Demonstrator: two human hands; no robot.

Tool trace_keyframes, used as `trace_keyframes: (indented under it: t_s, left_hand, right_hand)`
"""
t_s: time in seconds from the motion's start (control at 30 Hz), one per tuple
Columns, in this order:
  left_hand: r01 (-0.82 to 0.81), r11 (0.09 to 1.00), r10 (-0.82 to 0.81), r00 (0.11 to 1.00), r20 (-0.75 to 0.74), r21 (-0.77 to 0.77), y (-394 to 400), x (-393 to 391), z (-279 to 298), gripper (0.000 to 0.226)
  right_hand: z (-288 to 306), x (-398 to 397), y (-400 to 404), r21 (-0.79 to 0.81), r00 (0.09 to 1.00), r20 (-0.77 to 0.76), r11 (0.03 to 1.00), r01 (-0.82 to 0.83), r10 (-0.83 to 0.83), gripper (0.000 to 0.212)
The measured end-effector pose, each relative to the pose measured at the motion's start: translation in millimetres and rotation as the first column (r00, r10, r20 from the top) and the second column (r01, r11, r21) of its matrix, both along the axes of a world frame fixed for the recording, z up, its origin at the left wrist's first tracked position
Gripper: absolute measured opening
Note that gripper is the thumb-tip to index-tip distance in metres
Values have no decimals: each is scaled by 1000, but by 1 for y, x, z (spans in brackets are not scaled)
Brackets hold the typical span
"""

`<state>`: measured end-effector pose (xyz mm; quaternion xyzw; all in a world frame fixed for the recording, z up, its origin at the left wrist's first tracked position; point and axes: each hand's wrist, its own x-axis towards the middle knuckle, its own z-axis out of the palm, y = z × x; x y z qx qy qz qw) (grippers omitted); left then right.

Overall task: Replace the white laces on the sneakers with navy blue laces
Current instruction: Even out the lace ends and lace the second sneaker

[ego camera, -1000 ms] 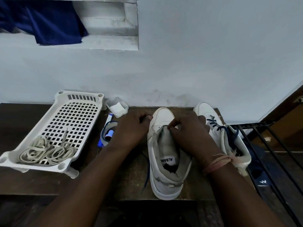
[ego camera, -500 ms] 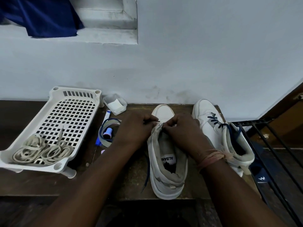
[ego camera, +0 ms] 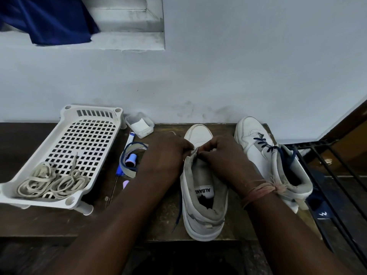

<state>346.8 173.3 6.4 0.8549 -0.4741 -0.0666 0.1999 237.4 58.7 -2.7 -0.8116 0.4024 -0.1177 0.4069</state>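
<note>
Dark wooden bench (ego camera: 162, 211) against the wall. White perforated tray (ego camera: 65, 147) sits far left; right of it a small clear box (ego camera: 140, 125), a blue pen (ego camera: 127, 153), maybe a tape roll (ego camera: 129, 161), then two white sneakers (ego camera: 202, 195).

Both hands are closing in together over the near sneaker (ego camera: 202, 195). The left hand (ego camera: 166, 153), earlier off the shoe's left edge, is now meeting the right hand (ego camera: 224, 155) at the tongue's front, fingertips touching. The right hand is shifting toward the toe. Both are pinching at the eyelet area; what they pinch is hidden.
</note>
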Motion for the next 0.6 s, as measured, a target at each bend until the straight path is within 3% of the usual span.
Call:
trace_keyframes:
  t_s: [0.1, 0.27, 0.4, 0.5, 0.6]
  left_hand:
    - [29, 999, -31, 999, 45, 26, -3, 1, -2, 24]
    - [83, 996, -83, 996, 40, 24, -6, 0, -11, 16]
    - [8, 989, -25, 993, -114, -150, -3, 3, -12, 34]
    - [-56, 969, 41, 997, -66, -242, -1, 0, -8, 33]
    - [9, 986, 3, 998, 69, -166, 1, -5, -3, 27]
  right_hand:
    - [-2, 2, 1, 13, 1000, 18, 1000, -13, 13, 15]
    - [-9, 3, -2, 8, 998, 49, 1000, -28, 27, 19]
    - [-7, 3, -4, 12, 999, 50, 1000, -15, 14, 15]
    - [-5, 2, -3, -12, 999, 37, 1000, -3, 3, 12]
    - [-6, 0, -6, 34, 998, 61, 999, -10, 8, 14]
